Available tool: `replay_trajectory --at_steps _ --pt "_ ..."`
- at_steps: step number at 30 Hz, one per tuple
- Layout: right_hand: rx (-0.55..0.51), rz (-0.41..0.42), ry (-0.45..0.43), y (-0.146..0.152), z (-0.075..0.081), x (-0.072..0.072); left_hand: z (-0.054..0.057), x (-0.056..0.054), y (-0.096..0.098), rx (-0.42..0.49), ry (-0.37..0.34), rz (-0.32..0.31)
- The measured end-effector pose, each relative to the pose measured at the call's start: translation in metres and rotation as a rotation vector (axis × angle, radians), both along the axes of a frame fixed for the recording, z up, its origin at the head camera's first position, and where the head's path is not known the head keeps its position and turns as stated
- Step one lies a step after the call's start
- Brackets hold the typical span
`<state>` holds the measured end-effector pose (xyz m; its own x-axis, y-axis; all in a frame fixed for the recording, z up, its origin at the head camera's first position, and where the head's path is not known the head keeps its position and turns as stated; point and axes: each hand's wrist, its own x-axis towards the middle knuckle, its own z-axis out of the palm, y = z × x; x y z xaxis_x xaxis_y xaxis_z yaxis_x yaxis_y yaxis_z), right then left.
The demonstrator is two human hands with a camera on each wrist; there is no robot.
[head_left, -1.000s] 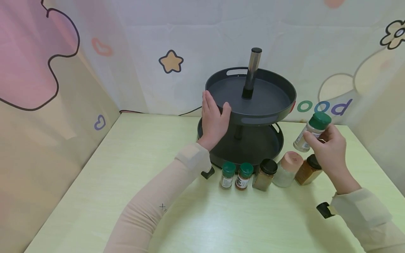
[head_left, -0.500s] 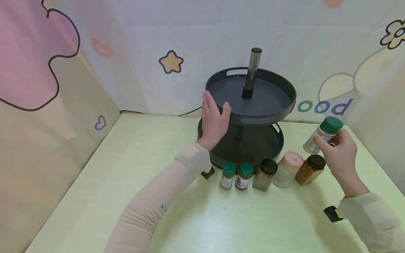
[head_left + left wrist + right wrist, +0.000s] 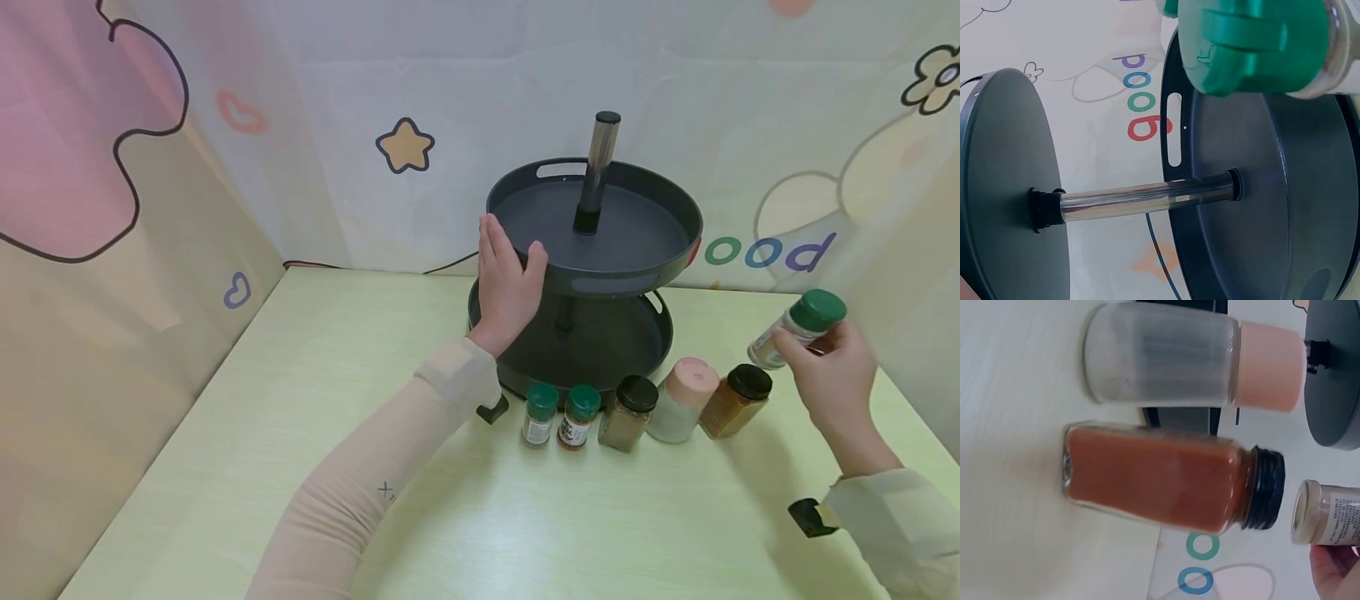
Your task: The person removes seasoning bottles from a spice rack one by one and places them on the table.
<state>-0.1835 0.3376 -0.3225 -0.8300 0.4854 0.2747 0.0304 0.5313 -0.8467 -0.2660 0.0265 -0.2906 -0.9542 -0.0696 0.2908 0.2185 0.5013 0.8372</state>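
Observation:
My left hand [image 3: 508, 287] lies against the left front rim of the upper tray [image 3: 637, 221] of a black two-tier turntable, fingers straight. Beneath it is the lower tray [image 3: 570, 358], also bare. Off to the right, my right hand [image 3: 836, 383] grips a spice jar [image 3: 797, 327] with a green lid, tilted and raised above the table. In the right wrist view the base of that spice jar [image 3: 1329, 515] shows at the right edge, with fingers under it. The left wrist view looks between both tiers, past a metal post [image 3: 1147, 199].
Along the turntable's front stand two small green-lidded jars [image 3: 540, 415], a black-lidded square jar [image 3: 628, 415], a pink-lidded jar [image 3: 681, 402] and a jar of reddish-brown powder [image 3: 737, 402]. A printed curtain [image 3: 337, 167] hangs behind the table [image 3: 360, 333].
My right hand has carried the green-lidded spice jar to the right and slightly toward me, away from the turntable. My left hand has stayed at the upper tray's rim.

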Motion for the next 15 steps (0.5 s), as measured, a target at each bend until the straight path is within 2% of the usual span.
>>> replay_trajectory --at_steps 11,15 --pt "-0.018 -0.066 -0.003 0.014 -0.006 0.000 0.001 0.000 -0.001 0.004 -0.005 -0.006" --pt "-0.007 -0.065 -0.022 0.020 -0.009 0.000 0.001 0.000 -0.001 0.003 -0.001 -0.005"
